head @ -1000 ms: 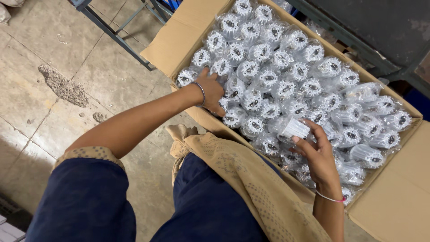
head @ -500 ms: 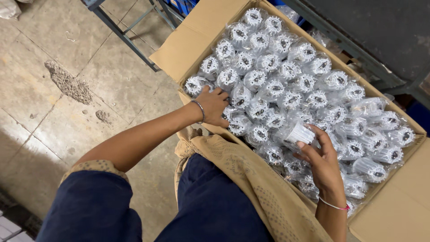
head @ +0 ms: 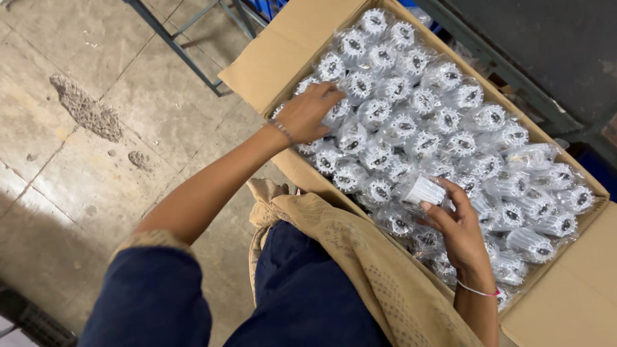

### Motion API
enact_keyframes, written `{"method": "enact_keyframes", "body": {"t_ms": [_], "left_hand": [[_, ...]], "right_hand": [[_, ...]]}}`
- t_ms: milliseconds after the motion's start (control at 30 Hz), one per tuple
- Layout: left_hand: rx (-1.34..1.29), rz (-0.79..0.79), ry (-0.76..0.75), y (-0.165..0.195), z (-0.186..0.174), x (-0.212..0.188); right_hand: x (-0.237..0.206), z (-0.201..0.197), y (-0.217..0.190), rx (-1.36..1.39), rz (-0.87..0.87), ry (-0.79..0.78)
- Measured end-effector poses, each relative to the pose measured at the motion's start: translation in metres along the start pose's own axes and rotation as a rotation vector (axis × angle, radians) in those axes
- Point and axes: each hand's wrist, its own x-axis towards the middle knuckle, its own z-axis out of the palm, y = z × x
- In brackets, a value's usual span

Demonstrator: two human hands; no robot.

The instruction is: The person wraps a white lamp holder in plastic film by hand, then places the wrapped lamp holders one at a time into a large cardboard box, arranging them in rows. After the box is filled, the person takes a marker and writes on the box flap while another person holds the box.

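Note:
An open cardboard box (head: 270,58) on the floor is packed with several small white finned parts, each wrapped in clear plastic (head: 411,103). My left hand (head: 308,114) rests palm down on the wrapped parts near the box's near-left corner, fingers closing around one of them. My right hand (head: 457,228) holds one wrapped white part (head: 424,190) lifted a little above the others near the box's front edge. A thin band circles each wrist.
Bare concrete floor (head: 96,173) with a rough patch lies to the left. A metal frame leg (head: 180,48) stands behind the box's left flap. A dark shelf edge (head: 514,71) runs along the box's far side. A tan scarf (head: 360,257) hangs over my lap.
The camera view has shifted slightly. My left hand has slid a little further across the wrapped parts; my right hand still holds the same wrapped part at the front edge.

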Motion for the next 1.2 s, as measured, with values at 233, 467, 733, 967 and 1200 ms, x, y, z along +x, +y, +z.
{"method": "enact_keyframes", "body": {"t_ms": [233,467,733,967,1200], "left_hand": [[0.053,-0.014,-0.118,-0.008,0.013,0.020],[0.101,-0.057,-0.198,-0.002,-0.003,-0.007],[0.294,-0.126,-0.089,0.024,0.023,-0.011],[0.359,-0.202,-0.054,0.034,0.026,-0.016],[0.141,-0.353,0.009,0.042,0.029,-0.015]], "right_hand": [[0.002,0.008,-0.008,-0.038,-0.032,-0.026],[0.003,0.007,-0.014,-0.011,-0.041,0.000],[0.064,0.057,-0.061,-0.101,-0.245,-0.137],[0.127,0.118,-0.088,-0.239,-0.131,-0.330],[0.158,0.121,-0.104,-0.839,-0.410,-0.299]]}}
